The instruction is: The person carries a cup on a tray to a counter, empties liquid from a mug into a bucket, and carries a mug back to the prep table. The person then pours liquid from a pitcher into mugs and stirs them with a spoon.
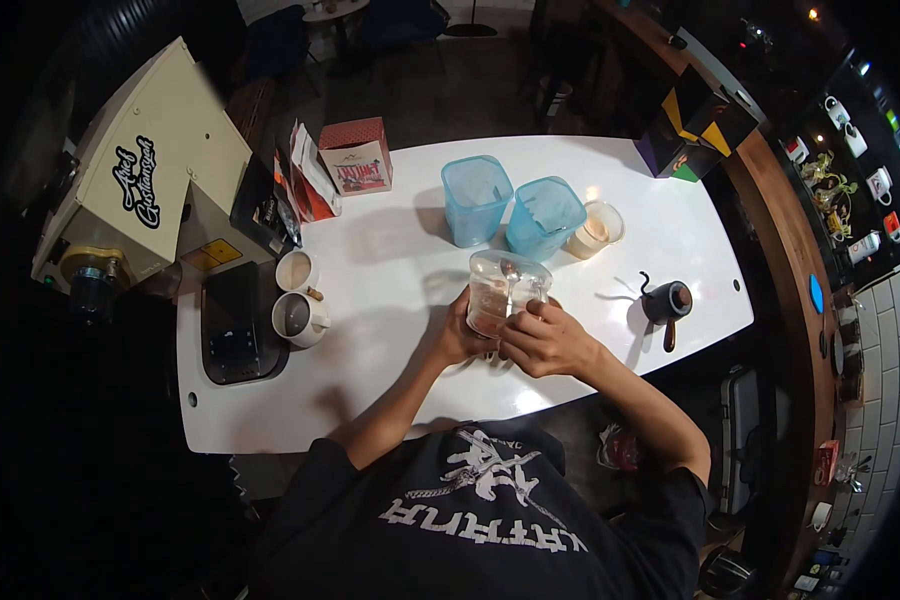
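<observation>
A clear jug (pixel 487 300) is held up over the front of the white table, tilted so that I look down into it. Its lower part looks pinkish-brown, though I cannot tell whether that is a liquid or my hand showing through. My left hand (pixel 459 333) wraps around the jug's left side. At the right side, my right hand (pixel 543 340) is closed with its fingers curled at the handle. A shiny, spoon-like streak (pixel 512 280) shows inside the jug; its kind is unclear. Just beyond stand two blue translucent containers (pixel 475 200) and a glass with a pale drink (pixel 597 230).
On the left are a cream grinder-like machine (pixel 135 150), a black tray (pixel 235 335) and two white cups (pixel 301 318). Coffee bags (pixel 313 175) and a red-and-white box (pixel 358 160) stand behind. A black gooseneck kettle (pixel 665 302) sits right; a dark box (pixel 692 130) is at the far corner.
</observation>
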Demonstrator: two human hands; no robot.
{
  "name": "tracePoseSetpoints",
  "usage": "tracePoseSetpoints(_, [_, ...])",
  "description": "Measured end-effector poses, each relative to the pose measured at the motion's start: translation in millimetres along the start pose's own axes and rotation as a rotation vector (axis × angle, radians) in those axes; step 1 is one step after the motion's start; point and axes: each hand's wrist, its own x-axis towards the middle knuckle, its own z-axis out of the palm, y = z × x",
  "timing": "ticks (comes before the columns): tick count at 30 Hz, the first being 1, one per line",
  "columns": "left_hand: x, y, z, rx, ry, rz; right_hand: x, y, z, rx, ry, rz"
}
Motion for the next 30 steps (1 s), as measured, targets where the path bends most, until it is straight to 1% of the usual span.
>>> tracePoseSetpoints(2, [1, -17, -6, 0.135, -0.013, 0.063, 0, -2, 0, -0.035, -0.027, -0.060])
tracePoseSetpoints(3, [1, -15, -6, 0.162, -0.024, 0.080, 1, -2, -1, -0.045, -0.016, -0.057])
tracePoseSetpoints(4, [1, -13, -4, 0.162, -0.029, 0.084, 0, -3, -2, -0.052, -0.018, -0.055])
tracePoseSetpoints(6, [0, -7, 1, -0.021, -0.013, 0.035, -4, -1, -1, -0.042, -0.042, -0.071])
tracePoseSetpoints(7, [1, -2, 3, -0.024, -0.011, 0.040, -6, -1, 0, -0.039, -0.044, -0.051])
tracePoseSetpoints(9, [0, 6, 3, 0.036, -0.002, -0.021, -9, 0, 1, -0.060, -0.026, -0.027])
tracePoseSetpoints(11, [0, 1, 1, 0.053, -0.002, -0.025, -9, 0, 1, -0.084, -0.008, 0.005])
tracePoseSetpoints(14, [-1, -14, -2, 0.066, -0.003, -0.018, -8, 0, -1, -0.106, 0.012, -0.021])
tracePoseSetpoints(16, [-4, -36, -7, 0.064, -0.006, -0.009, -10, -2, 0, -0.086, -0.008, -0.055])
tracePoseSetpoints(18, [-5, -58, -12, 0.207, 0.054, 0.116, -9, -3, 1, -0.107, 0.019, -0.042])
tracePoseSetpoints(19, [-5, -37, -7, 0.145, 0.043, 0.013, -10, -5, 1, -0.109, 0.029, -0.034])
tracePoseSetpoints(20, [-2, -26, -5, 0.144, 0.018, 0.015, -12, -5, 0, -0.114, 0.035, -0.024])
tracePoseSetpoints(22, [0, -7, -1, 0.168, -0.004, -0.064, -19, -5, 2, -0.126, 0.039, 0.006])
tracePoseSetpoints(23, [0, 5, 3, 0.189, 0.009, -0.051, -22, -7, 3, -0.115, 0.055, 0.018])
tracePoseSetpoints(25, [2, 5, 3, 0.210, -0.001, -0.031, -22, -8, 4, -0.135, 0.105, 0.037])
tracePoseSetpoints(27, [1, 2, 2, 0.211, 0.025, -0.009, -23, -9, 7, -0.128, 0.093, 0.056])
tracePoseSetpoints(30, [2, -8, -1, 0.210, 0.017, -0.031, -23, -10, 8, -0.115, 0.077, 0.060])
